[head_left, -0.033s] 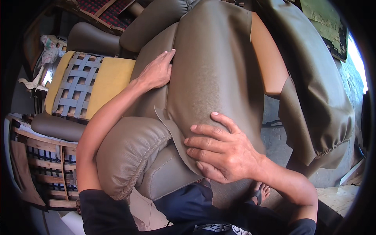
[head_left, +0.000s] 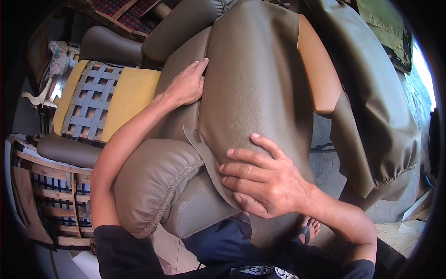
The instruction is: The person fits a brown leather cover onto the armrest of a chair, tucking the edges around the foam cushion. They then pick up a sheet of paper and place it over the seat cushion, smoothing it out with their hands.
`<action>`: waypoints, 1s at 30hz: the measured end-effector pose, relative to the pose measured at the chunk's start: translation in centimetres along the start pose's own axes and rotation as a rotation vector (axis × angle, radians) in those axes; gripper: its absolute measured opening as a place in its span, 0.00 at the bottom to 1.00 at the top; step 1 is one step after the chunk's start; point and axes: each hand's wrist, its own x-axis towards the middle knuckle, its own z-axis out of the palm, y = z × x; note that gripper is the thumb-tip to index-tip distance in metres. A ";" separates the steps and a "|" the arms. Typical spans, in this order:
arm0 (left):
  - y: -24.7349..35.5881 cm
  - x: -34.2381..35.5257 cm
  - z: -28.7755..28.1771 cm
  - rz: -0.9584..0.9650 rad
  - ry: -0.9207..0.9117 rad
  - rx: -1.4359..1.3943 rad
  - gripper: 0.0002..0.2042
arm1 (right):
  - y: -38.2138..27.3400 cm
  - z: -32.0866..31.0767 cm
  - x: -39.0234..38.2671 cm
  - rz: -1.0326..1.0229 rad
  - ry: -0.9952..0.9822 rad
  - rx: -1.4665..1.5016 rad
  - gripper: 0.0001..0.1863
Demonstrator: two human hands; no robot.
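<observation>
A brown-grey leather sofa piece fills the middle beneath me. My left hand lies on it, fingers stretched along the long seam beside the raised section. My right hand rests with spread fingers on the lower part, by a curling loose flap of material. A padded armrest with gathered stitching sits between my forearms. To the right hang loose leather cover and a tan panel.
At left stand a seat with yellow foam and grey woven webbing, and a bare wooden frame. A red-checked webbed frame is at the top left, a green board at the upper right. My sandalled foot shows below.
</observation>
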 end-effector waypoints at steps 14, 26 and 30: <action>0.4 0.3 -0.1 0.029 0.028 -0.004 0.28 | 0.4 0.6 -0.6 -0.017 0.089 0.060 0.09; -0.1 0.2 0.1 0.037 0.043 -0.008 0.28 | 0.4 0.9 -0.5 -0.020 0.083 0.063 0.10; -0.1 0.3 0.1 0.033 0.034 -0.008 0.28 | 0.5 0.8 -0.4 -0.031 0.087 0.047 0.10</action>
